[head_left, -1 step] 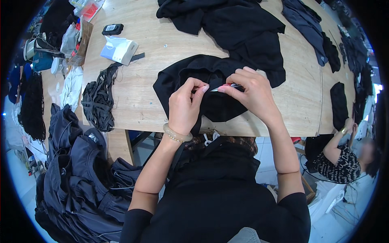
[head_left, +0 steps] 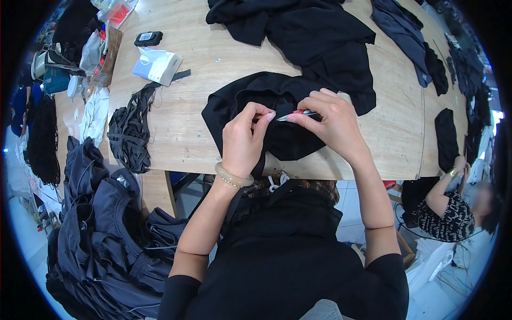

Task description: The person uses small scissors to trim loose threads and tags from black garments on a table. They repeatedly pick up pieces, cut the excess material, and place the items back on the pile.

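A black garment [head_left: 290,144] lies bunched at the table's near edge, its gathered opening facing up. Over it, my left hand [head_left: 245,136] is closed in a pinch, thumb against forefinger; whatever sits between those tips is too small to make out. My right hand [head_left: 332,118] is closed around thread snips [head_left: 282,118] with a pale pointed blade and some red near the grip. The blade points left, its tip very near my left fingertips. My right fingers hide most of the handle.
More black cloth [head_left: 320,32] spreads beyond the garment. To the left lie a tissue pack [head_left: 157,65], a small black case [head_left: 148,38] and tangled dark strips [head_left: 130,130]. Dark garments [head_left: 106,224] are piled at lower left. Another person [head_left: 450,213] sits at the right.
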Demonstrator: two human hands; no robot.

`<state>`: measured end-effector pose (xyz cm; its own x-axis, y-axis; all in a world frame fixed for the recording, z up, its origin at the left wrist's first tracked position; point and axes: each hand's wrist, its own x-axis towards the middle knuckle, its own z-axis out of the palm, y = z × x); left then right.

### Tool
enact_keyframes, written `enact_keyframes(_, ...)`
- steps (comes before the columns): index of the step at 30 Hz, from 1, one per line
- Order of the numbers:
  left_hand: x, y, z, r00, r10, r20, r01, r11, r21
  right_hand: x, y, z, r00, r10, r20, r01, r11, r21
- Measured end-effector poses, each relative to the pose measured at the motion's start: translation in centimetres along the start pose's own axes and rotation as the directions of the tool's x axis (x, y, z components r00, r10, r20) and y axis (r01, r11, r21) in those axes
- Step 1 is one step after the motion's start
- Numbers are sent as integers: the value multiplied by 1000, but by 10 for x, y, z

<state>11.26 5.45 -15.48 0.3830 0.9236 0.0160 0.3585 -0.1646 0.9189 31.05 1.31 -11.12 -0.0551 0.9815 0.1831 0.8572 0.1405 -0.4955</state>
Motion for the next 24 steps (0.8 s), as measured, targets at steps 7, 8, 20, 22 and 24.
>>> enact_keyframes(7,1,-3,6,992,95,-79,-97,995,-21,-2,1,3,1000,1,12,-1,1000,-3)
enact_keyframes(8,1,-4,6,993,95,-77,-96,995,-18,-2,1,2,1000,1,19,-1,1000,-2)
enact_keyframes(20,1,-7,9,990,102,-101,-105,994,-31,-1,-3,-2,1000,-23,10,23,999,-44)
enact_keyframes(22,0,-1,4,987,89,-134,-95,994,-45,-2,0,-6,1000,17,-15,-17,1000,-8)
enact_keyframes(24,-6,3,-14,999,12,-51,-11,1000,18,-5,8,-10,995,89,-44,-87,995,40)
